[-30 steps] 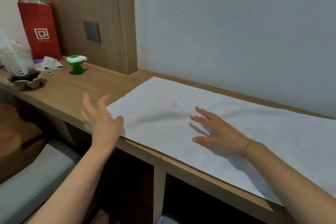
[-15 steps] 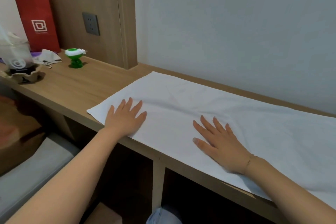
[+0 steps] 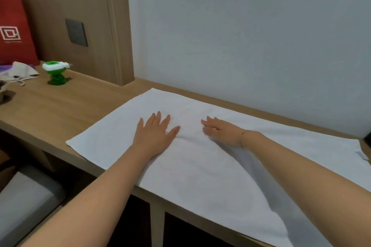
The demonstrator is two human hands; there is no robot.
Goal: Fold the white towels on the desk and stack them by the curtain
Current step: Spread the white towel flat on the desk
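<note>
**Towel spread flat, both hands on it**

Towel (image 3: 210,166), white, lies spread flat on the desk (image 3: 56,110), lengthwise along the grey wall (image 3: 241,36). Its near long edge runs along the desk's front edge; its far edge lies just short of the wall. The left end sits well right of the wooden wall panel (image 3: 96,16). A small corner at the right end is turned up.

Left hand (image 3: 154,132) rests palm down on the towel's left half, fingers straight and slightly spread, gripping nothing. Right hand (image 3: 220,129) rests on the towel just beside it, fingers extended toward the left, also gripping nothing; a thin bracelet circles the wrist. A low ridge of cloth stands between the two hands. Both forearms reach in over the desk's front edge.

On the desk's left part, well apart from the towel, stands a green and white gadget (image 3: 56,72). Left of it lies a crumpled face mask (image 3: 20,71), and behind that a red paper bag (image 3: 14,30) stands against the panel. A dark socket plate (image 3: 76,32) is set in the panel. Below the desk, at lower left, a grey cushion (image 3: 26,202) is visible.
</note>
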